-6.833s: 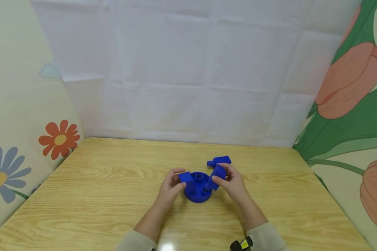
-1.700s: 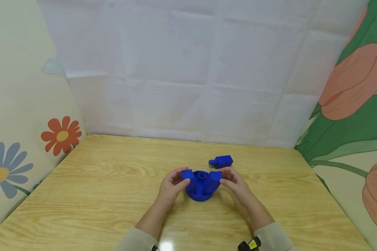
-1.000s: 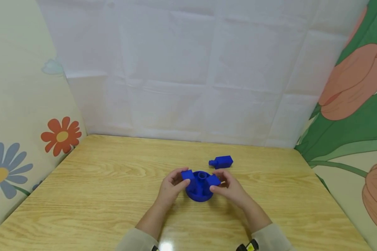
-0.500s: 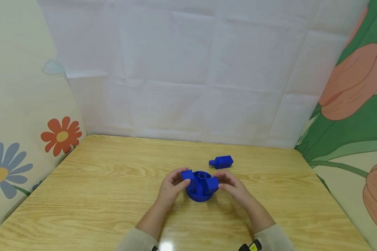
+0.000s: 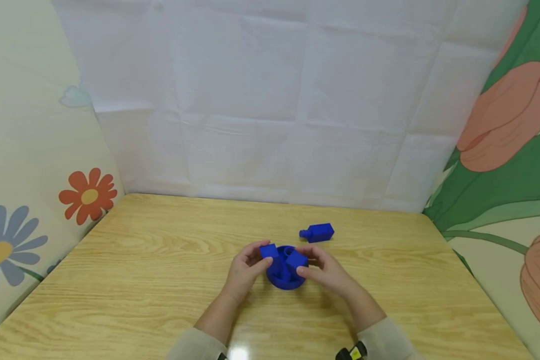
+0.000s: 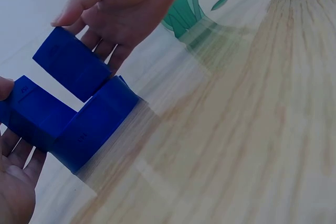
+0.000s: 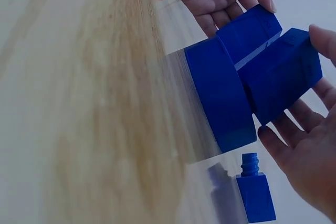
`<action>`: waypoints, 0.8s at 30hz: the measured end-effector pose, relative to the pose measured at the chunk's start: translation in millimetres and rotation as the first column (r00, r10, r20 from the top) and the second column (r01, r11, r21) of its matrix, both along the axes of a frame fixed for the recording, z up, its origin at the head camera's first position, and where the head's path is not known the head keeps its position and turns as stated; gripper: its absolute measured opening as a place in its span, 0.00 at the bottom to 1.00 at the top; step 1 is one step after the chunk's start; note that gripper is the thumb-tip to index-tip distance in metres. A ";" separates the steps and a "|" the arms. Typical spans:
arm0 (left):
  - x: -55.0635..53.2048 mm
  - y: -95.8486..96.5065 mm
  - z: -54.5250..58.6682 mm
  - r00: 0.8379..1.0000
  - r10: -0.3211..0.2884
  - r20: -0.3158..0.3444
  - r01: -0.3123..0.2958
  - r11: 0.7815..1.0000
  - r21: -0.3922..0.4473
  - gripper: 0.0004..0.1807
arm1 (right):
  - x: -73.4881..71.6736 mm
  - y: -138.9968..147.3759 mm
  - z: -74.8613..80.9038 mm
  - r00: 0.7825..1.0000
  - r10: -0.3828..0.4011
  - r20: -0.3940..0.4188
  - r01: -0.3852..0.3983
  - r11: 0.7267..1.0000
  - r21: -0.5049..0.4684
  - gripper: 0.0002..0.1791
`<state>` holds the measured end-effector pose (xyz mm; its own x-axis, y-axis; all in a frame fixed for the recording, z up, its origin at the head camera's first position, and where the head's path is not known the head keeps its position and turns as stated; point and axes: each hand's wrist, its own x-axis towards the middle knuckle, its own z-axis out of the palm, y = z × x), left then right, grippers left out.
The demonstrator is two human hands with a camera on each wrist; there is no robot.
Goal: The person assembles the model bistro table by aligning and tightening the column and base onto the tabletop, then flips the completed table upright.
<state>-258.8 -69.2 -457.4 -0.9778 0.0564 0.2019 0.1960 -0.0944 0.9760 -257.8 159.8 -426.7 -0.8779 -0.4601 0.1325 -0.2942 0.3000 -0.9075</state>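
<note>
The right hand (image 5: 325, 270) is pinching a tilted block (image 5: 295, 259) over the round base (image 5: 284, 280) mid-bench (image 5: 162, 280) while the left hand (image 5: 244, 270) is gripping the seated block (image 5: 268, 250), so a skewed push could be jamming it or tipping the base.

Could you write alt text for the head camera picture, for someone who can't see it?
Two hands, left and right, each hold a blue block on a round blue base on a wooden table. A third blue block lies loose behind them.
</note>
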 end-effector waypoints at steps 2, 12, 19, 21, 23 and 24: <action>0.5 0.0 0.2 1.000 -0.004 0.002 0.004 1.000 -0.002 0.23 | -0.9 -2.4 0.5 1.000 0.004 0.009 -0.004 1.000 0.006 0.30; 3.5 0.0 3.4 1.000 -0.007 0.007 0.007 1.000 0.005 0.23 | -6.8 -12.5 -0.4 0.995 -0.088 0.042 0.087 0.996 0.034 0.27; 2.8 -0.3 2.7 1.000 -0.010 0.014 0.010 1.000 0.004 0.23 | -8.8 -12.9 -2.9 0.986 -0.168 0.012 0.168 0.986 0.019 0.21; 2.4 -0.4 2.4 1.000 -0.009 0.014 0.009 1.000 0.004 0.23 | -9.0 -12.4 -2.4 0.986 -0.165 -0.003 0.165 0.986 0.004 0.20; 2.1 -0.4 2.2 1.000 -0.008 0.014 0.008 1.000 0.007 0.23 | -9.0 -11.8 -1.1 0.989 -0.146 -0.026 0.147 0.989 0.001 0.20; 2.0 -0.5 2.0 1.000 -0.008 0.013 0.007 1.000 0.007 0.23 | -9.0 -11.6 -0.4 0.990 -0.135 -0.038 0.136 0.991 0.009 0.20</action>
